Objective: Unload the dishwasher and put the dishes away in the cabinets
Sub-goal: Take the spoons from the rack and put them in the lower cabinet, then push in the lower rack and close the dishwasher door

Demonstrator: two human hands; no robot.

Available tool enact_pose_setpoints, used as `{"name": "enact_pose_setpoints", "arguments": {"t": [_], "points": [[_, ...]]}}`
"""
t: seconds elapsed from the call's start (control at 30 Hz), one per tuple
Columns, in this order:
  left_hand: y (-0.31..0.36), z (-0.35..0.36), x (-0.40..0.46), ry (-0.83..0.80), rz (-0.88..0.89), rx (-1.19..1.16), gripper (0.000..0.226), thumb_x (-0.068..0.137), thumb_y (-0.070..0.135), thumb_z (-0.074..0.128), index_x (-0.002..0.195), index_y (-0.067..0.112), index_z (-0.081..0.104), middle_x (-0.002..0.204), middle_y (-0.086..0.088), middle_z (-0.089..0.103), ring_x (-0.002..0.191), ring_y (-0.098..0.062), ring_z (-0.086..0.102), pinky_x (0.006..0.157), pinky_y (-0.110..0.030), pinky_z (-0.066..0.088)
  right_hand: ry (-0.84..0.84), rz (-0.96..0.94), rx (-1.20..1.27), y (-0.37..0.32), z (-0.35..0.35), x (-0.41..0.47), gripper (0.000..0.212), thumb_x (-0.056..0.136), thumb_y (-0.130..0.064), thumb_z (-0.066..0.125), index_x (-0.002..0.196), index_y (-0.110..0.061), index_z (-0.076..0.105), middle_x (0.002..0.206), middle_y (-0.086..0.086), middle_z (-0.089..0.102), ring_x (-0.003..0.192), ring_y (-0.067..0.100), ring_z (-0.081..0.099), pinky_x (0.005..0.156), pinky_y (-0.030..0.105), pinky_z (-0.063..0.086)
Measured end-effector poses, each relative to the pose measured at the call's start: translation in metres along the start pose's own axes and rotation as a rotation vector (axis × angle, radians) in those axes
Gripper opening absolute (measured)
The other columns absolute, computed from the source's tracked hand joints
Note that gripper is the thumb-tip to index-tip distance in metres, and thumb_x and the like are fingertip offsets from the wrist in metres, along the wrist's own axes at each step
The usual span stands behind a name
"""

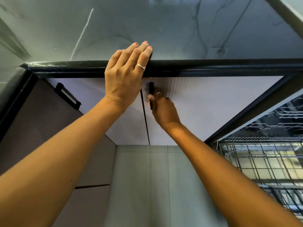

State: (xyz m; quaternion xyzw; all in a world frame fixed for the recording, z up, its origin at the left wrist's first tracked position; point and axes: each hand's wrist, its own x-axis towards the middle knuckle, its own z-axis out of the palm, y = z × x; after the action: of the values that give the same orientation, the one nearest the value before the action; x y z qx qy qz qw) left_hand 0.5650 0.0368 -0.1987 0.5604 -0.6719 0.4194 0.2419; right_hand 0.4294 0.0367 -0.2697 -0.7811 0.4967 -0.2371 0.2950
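Note:
My left hand (126, 72) lies flat over the black front edge of the marbled countertop (180, 30), fingers together and holding nothing. Below it, my right hand (162, 110) is closed around the black vertical handle (151, 89) of a white lower cabinet door (213, 102). That door sits flush with the neighbouring white door (121, 126); a thin dark gap runs between them. At the right edge stands the dishwasher with its wire racks (265, 154) pulled into sight; I see no dishes clearly in them.
A second black handle (68, 96) is on a darker cabinet front at the left, where the counter turns a corner. Grey floor tiles (144, 185) lie below between my arms. The dishwasher's lower rack juts out at the right.

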Motion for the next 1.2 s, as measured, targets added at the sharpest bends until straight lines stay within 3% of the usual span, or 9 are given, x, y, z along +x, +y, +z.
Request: {"name": "enact_pose_setpoints", "arguments": {"t": [0.17, 0.3, 0.4, 0.53, 0.63, 0.87, 1.0, 1.2], "points": [[-0.002, 0.002, 0.0, -0.038, -0.02, -0.01, 0.037, 0.084, 0.021, 0.069, 0.12, 0.018, 0.059, 0.124, 0.005, 0.064, 0.113, -0.016, 0.061, 0.092, -0.027, 0.043, -0.024, 0.044, -0.022, -0.006, -0.001, 0.003, 0.035, 0.102, -0.037, 0.03, 0.103, -0.011, 0.054, 0.086, 0.009, 0.058, 0.088, 0.031, 0.061, 0.075, 0.031, 0.047], [0.003, -0.004, -0.003, -0.199, -0.124, 0.005, 0.057, 0.075, 0.019, 0.074, 0.127, 0.018, 0.051, 0.13, 0.003, 0.057, 0.119, -0.02, 0.054, 0.098, -0.029, 0.033, -0.144, 0.113, -0.061, -0.016, -0.009, 0.008, 0.037, 0.103, -0.035, 0.027, 0.116, -0.012, 0.052, 0.106, 0.015, 0.063, 0.099, 0.031, 0.06, 0.079, 0.033, 0.046], [0.014, -0.013, -0.007, -0.275, -0.194, -0.031, 0.067, 0.076, 0.019, 0.07, 0.136, 0.017, 0.041, 0.139, -0.002, 0.047, 0.129, -0.025, 0.041, 0.107, -0.034, 0.023, -0.241, 0.206, -0.053, -0.021, -0.018, 0.002, 0.036, 0.103, -0.021, 0.03, 0.136, -0.014, 0.041, 0.126, 0.016, 0.056, 0.113, 0.033, 0.055, 0.084, 0.034, 0.044], [0.033, -0.031, -0.002, -0.45, -0.246, -0.078, 0.077, 0.086, 0.04, 0.06, 0.146, 0.007, 0.025, 0.15, -0.013, 0.027, 0.141, -0.034, 0.02, 0.118, -0.043, 0.006, -0.308, 0.249, -0.019, 0.008, -0.036, -0.045, 0.044, 0.097, -0.001, 0.033, 0.139, -0.01, 0.04, 0.136, 0.017, 0.048, 0.121, 0.033, 0.05, 0.091, 0.031, 0.041], [0.041, -0.038, 0.005, -0.48, -0.194, -0.055, 0.078, 0.089, 0.04, 0.055, 0.147, 0.003, 0.019, 0.151, -0.021, 0.022, 0.142, -0.038, 0.016, 0.117, -0.049, 0.002, -0.326, 0.307, 0.003, 0.054, -0.061, -0.089, 0.043, 0.096, -0.001, 0.037, 0.137, -0.009, 0.043, 0.139, 0.016, 0.048, 0.125, 0.03, 0.047, 0.095, 0.025, 0.037], [0.101, -0.044, -0.01, -0.418, 0.084, -0.195, 0.07, 0.087, 0.03, 0.059, 0.147, 0.014, 0.026, 0.155, -0.019, 0.021, 0.142, -0.039, 0.017, 0.114, -0.054, 0.006, -0.223, 0.563, -0.099, 0.15, -0.126, -0.18, 0.025, 0.098, -0.007, 0.039, 0.112, 0.002, 0.056, 0.119, 0.024, 0.059, 0.113, 0.037, 0.055, 0.087, 0.033, 0.042], [0.18, -0.046, -0.036, -0.436, 0.343, -0.278, 0.062, 0.088, 0.034, 0.051, 0.145, 0.02, 0.033, 0.152, -0.014, 0.03, 0.139, -0.033, 0.023, 0.112, -0.052, 0.011, -0.179, 0.645, -0.09, 0.193, -0.156, -0.229, 0.033, 0.102, -0.021, 0.033, 0.114, 0.001, 0.054, 0.12, 0.025, 0.058, 0.11, 0.036, 0.056, 0.088, 0.035, 0.042], [0.312, -0.066, -0.07, -0.625, 0.481, -0.427, 0.056, 0.087, 0.039, 0.042, 0.14, 0.022, 0.043, 0.15, -0.008, 0.037, 0.138, -0.029, 0.035, 0.111, -0.05, 0.022, -0.133, 0.754, -0.035, 0.246, -0.185, -0.291, 0.038, 0.103, -0.028, 0.028, 0.11, -0.001, 0.055, 0.107, 0.019, 0.06, 0.104, 0.031, 0.057, 0.088, 0.036, 0.044]]}}
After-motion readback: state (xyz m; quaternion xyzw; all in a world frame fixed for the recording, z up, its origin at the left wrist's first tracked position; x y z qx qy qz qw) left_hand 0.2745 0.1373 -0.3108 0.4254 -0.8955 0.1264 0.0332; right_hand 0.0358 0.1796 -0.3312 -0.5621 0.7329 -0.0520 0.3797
